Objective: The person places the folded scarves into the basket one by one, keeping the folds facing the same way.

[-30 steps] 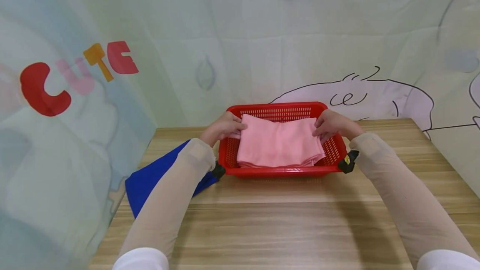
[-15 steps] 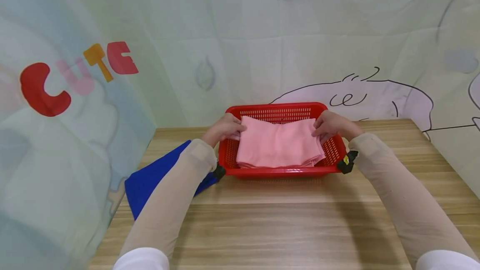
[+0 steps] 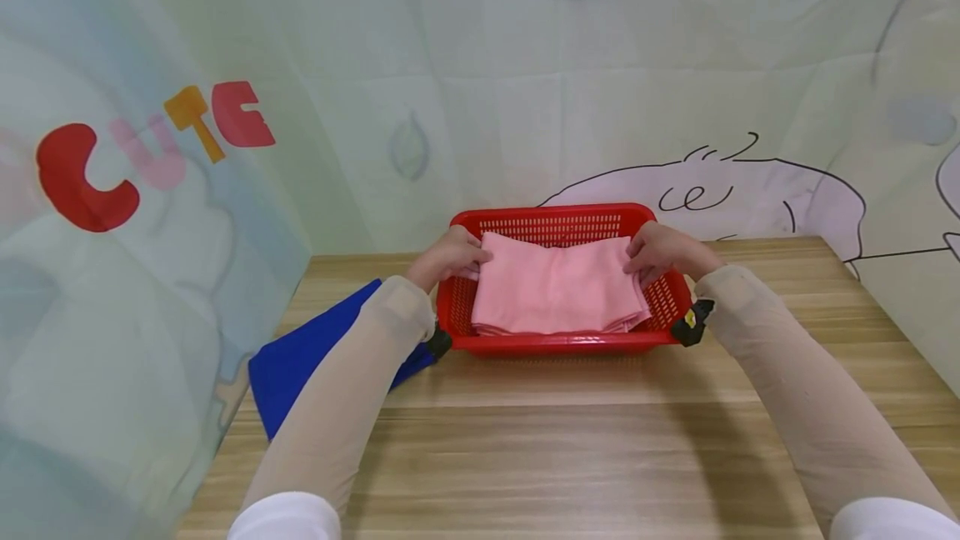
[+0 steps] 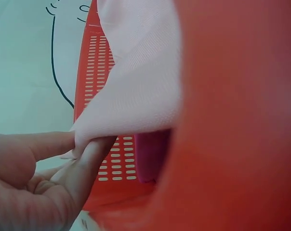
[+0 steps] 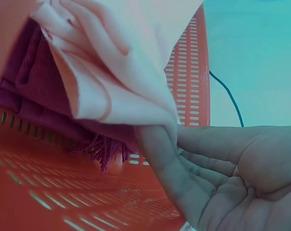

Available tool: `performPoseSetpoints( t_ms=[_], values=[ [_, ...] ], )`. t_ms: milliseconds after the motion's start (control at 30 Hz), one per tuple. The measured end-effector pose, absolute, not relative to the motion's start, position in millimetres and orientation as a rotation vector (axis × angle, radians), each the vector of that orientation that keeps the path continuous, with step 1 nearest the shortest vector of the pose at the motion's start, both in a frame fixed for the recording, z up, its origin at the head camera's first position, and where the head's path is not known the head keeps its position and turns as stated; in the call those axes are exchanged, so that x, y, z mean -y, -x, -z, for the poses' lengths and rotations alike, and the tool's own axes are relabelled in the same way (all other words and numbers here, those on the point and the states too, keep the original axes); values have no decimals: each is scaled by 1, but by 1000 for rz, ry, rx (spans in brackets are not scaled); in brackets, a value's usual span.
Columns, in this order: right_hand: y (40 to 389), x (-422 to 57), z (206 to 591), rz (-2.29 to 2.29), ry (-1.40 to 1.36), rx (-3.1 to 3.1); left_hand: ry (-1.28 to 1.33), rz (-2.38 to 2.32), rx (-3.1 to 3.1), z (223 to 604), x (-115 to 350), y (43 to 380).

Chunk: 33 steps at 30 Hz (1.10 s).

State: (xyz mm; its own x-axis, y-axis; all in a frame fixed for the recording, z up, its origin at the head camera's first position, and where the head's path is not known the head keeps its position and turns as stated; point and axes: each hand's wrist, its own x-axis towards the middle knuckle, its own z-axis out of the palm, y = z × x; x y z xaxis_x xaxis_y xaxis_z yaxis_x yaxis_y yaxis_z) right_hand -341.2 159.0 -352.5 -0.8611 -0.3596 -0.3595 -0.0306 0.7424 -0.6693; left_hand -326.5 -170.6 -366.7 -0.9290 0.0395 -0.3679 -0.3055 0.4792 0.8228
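Note:
A folded pink cloth [image 3: 558,290] lies inside a red plastic basket [image 3: 570,345] with slotted walls. My left hand [image 3: 453,257] pinches the cloth's far left corner between thumb and fingers. At the opposite far corner my right hand [image 3: 663,250] pinches the cloth the same way. In the right wrist view, a darker purple-red cloth [image 5: 39,82] with a tasselled fringe [image 5: 104,149] is folded underneath the pink one. Part of that dark cloth [image 4: 151,155] also shows below the pink cloth in the left wrist view.
A blue cloth [image 3: 307,357] lies on the wooden table [image 3: 570,465] left of the basket, partly hidden by the left forearm. Behind the basket hangs a printed curtain [image 3: 495,90]. Another curtain side with coloured letters [image 3: 82,177] stands along the left edge.

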Motion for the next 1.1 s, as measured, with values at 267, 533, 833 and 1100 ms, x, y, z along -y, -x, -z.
performPoseSetpoints(
  t_ms=[267, 533, 833, 1100],
  values=[
    [342, -158, 353, 922, 268, -2459, 220, -1430, -2380, 363, 170, 327],
    [342, -157, 353, 901, 256, -2429, 252, -1427, -2369, 360, 170, 327],
    [342, -153, 352, 870, 217, -2437, 269, -1443, -2380, 359, 174, 325],
    [340, -152, 350, 843, 209, -2489, 239, -1453, -2361, 361, 178, 327]
  ],
)
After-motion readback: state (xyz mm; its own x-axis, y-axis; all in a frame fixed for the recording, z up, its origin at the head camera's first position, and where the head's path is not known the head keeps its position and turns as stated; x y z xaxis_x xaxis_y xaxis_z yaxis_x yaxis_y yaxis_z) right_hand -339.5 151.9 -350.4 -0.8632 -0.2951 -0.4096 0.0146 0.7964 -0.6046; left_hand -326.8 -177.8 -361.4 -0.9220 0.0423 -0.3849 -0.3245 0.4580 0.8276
